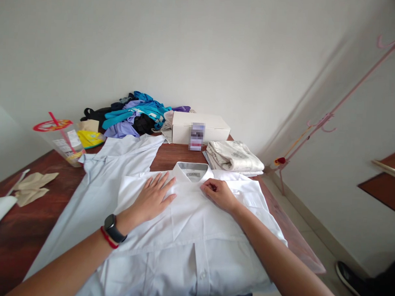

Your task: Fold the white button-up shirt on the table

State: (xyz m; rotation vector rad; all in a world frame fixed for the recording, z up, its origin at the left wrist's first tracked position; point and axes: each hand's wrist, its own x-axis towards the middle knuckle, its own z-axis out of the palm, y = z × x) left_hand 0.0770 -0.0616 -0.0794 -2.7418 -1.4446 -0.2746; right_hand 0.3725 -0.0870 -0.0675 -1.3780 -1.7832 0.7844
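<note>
A white button-up shirt [188, 213] lies on the table in front of me, its collar [192, 171] facing away and its sides partly folded in. My left hand [154, 196] rests flat on the cloth left of the collar, fingers spread, holding nothing. Just right of the collar, my right hand [219, 193] has its fingers curled and drawn together on the shirt's fabric. The fingertips are partly hidden, so how much cloth is between them is unclear. Under the shirt's left side a pale length of fabric [118, 162] stretches toward the back.
Behind stand a white box [201, 126], a folded patterned cloth stack [234, 156] and a heap of clothes [133, 114]. A plastic cup with straw [65, 142] is at left, near tan napkins [35, 186]. A pink rack [343, 97] and a person's shoe [349, 279] are at right.
</note>
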